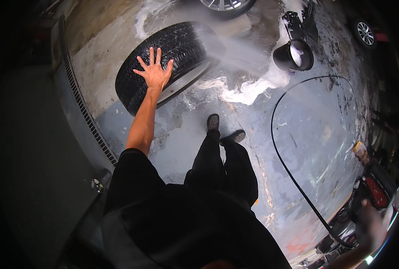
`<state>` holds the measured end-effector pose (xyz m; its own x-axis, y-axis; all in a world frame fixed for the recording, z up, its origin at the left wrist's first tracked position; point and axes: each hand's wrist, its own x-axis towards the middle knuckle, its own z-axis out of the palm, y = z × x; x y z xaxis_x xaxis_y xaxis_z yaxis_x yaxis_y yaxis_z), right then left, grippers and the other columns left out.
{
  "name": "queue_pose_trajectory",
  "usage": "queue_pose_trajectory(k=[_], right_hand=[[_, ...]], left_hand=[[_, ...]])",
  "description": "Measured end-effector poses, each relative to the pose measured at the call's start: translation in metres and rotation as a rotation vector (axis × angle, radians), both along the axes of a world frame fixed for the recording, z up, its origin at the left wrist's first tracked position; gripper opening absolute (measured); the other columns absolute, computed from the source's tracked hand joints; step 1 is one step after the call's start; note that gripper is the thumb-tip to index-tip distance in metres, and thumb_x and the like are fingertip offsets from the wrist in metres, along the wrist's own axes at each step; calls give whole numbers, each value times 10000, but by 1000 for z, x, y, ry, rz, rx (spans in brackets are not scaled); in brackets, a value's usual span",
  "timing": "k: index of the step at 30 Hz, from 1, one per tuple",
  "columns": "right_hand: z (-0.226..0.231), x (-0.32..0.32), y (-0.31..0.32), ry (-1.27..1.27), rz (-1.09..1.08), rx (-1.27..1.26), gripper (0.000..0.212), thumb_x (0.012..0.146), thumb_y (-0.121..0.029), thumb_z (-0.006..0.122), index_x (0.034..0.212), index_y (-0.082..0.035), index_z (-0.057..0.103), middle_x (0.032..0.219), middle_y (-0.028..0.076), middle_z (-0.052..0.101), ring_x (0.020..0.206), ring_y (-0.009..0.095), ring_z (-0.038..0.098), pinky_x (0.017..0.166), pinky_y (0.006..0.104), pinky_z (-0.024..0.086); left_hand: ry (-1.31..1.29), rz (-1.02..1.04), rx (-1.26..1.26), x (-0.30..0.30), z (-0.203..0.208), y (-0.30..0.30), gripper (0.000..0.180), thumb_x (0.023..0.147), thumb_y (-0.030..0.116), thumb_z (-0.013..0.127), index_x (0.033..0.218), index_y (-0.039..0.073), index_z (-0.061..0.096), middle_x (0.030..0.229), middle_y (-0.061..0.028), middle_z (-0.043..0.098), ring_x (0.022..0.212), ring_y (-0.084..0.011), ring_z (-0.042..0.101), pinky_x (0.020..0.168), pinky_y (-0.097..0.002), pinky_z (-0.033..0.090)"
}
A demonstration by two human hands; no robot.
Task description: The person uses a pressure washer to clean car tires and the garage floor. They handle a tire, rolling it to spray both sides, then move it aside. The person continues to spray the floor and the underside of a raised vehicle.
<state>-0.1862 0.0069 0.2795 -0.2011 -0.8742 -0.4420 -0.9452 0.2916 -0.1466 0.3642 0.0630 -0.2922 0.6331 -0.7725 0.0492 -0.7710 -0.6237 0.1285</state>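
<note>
- Scuffed grey-blue floor, wet and stained in places, fills the middle of the view; a slotted drain grate curves along its left side, and darkness swallows the outer rim.
- The tyre, black and wet, is at upper centre-left, ahead of the person's feet, its tread facing up and its pale wheel rim only partly visible.
- The person's left hand lies over the tread, palm down; its grip is wide, fingers splayed and closed around nothing, the palm side hidden.
- White spray blurs the tyre's right end, so that edge is hard to make out.
- The right hand is a blur at the lower right, near dark clutter; one cannot tell whether its grip is wide, narrow or holding something.
- A black hose loops over the floor toward that hand, its end lost among the clutter.
- Foam streaks the floor between the tyre and a black bucket, which has white foam inside.
- Another wheel is cut off by the top edge.
- Dark clothing covers much of the lower centre.
</note>
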Motion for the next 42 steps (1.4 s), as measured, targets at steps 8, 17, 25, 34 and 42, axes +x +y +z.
queue_pose_trajectory(k=[8, 17, 25, 34, 42], right_hand=[[-55, -16, 13, -169, -8, 115, 520, 818, -129, 785, 1264, -3, 550, 909, 65, 663, 525, 101, 493, 447, 255, 411], [-76, -20, 90, -158, 0, 62, 488, 848, -111, 750, 1276, -5, 540, 814, 37, 616, 505, 104, 483, 459, 271, 401], [-47, 5, 152, -91, 10, 46, 541, 837, -203, 763, 1290, -15, 536, 968, 63, 630, 639, 119, 496, 568, 295, 377], [-41, 78, 180, 27, 145, 56, 593, 821, -357, 756, 1289, -47, 563, 1170, 73, 602, 946, 168, 508, 834, 357, 341], [-23, 133, 235, 109, 246, 42, 658, 807, -494, 750, 1288, -76, 587, 1349, 81, 577, 1218, 211, 519, 1070, 412, 308]], left_hand=[[41, -29, -127, 44, -12, 129, 721, 882, 587, 564, 1518, 341, 329, 1628, 91, 167, 1486, -435, 38, 1056, -791, 81], [161, 218, -226, 83, 10, 82, 715, 919, 673, 419, 1497, 253, 377, 1607, -102, 224, 1461, -489, 102, 1029, -815, 56], [39, 212, -5, 96, -12, 153, 829, 855, 784, 373, 1544, 334, 270, 1641, -28, 130, 1442, -549, 14, 1013, -840, 61], [114, 196, -84, 112, -9, 253, 788, 865, 702, 485, 1537, 338, 293, 1645, -15, 103, 1442, -549, 3, 1010, -838, 71], [180, 150, -172, 154, -18, 316, 746, 881, 606, 568, 1532, 370, 289, 1644, 26, 109, 1471, -480, 21, 1027, -816, 101]])
